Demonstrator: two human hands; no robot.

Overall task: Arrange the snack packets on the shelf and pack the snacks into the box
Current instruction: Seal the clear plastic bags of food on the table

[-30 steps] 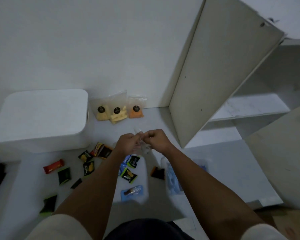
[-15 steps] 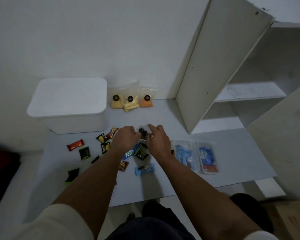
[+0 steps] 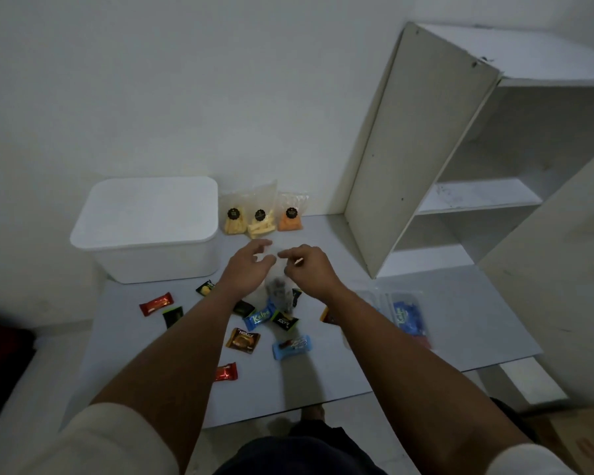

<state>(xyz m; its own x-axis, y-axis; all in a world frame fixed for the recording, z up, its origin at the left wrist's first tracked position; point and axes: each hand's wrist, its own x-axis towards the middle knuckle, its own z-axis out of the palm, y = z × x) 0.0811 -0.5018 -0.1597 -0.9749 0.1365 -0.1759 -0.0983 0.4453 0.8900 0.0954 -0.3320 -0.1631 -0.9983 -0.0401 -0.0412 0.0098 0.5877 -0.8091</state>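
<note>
Clear plastic, holding something dark, is what both hands are working over near the middle of the surface: a small transparent bag (image 3: 279, 293) hanging below the fingers. The left hand (image 3: 247, 273) is half open, thumb and fingers spread at what appears to be the bag's mouth; the right hand (image 3: 306, 271) pinches its fingertips together on the opposite side, though the film is too faint to confirm contact. Judged purpose: holding the bag open or closing it. Loose snack wrappers (image 3: 254, 318) lie scattered on the surface beneath and left of the forearms, none yet packed. The white box (image 3: 144, 231) stands lidded at the back left corner, so it must be opened before packing. Three labelled pouches (image 3: 259, 219) lean against the wall at the back edge. The shelf unit (image 3: 477, 197), at the right edge, carries nothing visible.
</note>
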